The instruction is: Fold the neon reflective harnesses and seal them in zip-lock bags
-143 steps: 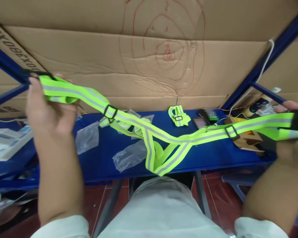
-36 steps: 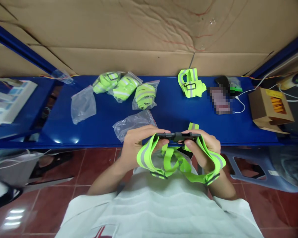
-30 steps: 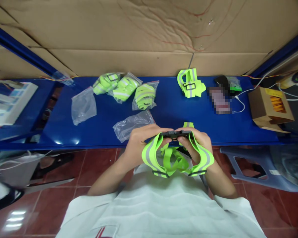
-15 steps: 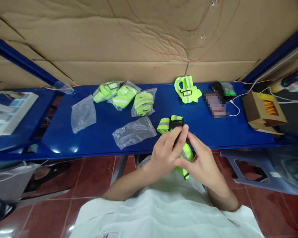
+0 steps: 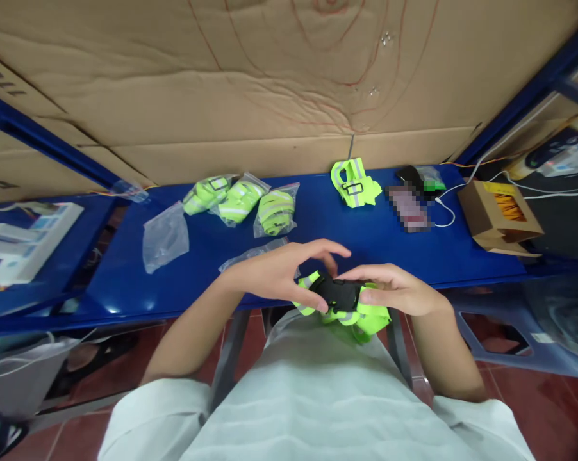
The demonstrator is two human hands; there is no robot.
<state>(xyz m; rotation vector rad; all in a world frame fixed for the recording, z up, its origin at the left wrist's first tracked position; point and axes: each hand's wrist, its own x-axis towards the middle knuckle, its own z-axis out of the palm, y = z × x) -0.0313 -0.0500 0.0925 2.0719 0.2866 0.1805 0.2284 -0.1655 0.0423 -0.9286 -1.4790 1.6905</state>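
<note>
A neon-yellow reflective strap [image 5: 361, 315] with a black buckle [image 5: 339, 294] is bunched into a small bundle just in front of the blue bench's [image 5: 414, 256] near edge. My left hand [image 5: 282, 272] curls over its left side, thumb under the buckle. My right hand [image 5: 395, 291] grips the bundle from the right, fingers closed on the buckle end. An empty clear bag [image 5: 253, 253] lies on the bench right behind my left hand.
Three bagged yellow straps [image 5: 241, 202] and another empty bag [image 5: 165, 234] lie at the bench's back left. A loose folded strap [image 5: 354, 184], a blurred phone [image 5: 407, 205] with cable and an open cardboard box [image 5: 500, 211] sit to the right. Cardboard sheets stand behind.
The strap, stretched wide between both hands at first, has been gathered and folded into a compact bundle. Both hands have come together near the bench's front edge.
</note>
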